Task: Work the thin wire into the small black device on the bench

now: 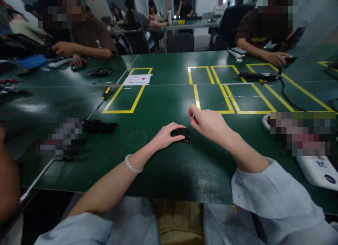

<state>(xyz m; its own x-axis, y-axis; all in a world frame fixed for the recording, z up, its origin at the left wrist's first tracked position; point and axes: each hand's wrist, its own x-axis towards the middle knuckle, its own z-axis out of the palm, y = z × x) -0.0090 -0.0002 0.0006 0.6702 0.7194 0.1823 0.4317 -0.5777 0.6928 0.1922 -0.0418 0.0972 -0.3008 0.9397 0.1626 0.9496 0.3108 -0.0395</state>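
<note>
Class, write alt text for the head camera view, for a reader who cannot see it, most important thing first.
A person's left hand steadies a small black part on a green table while the right hand holds a thin tool to it. A screwdriver lies farther off beside yellow taped boxes, and other people work on the far side.

Small black part (pixel 183 134): left side covered by fingers of left hand (pixel 167 136); make and detail too small to resolve. Thin tool in right hand (pixel 208 123) mostly hidden in the grip, only a short dark tip visible above the part; type not determinable. White device (pixel 318 170) cut off by right frame edge; patches on the table either side are pixelated, contents unreadable.
</note>
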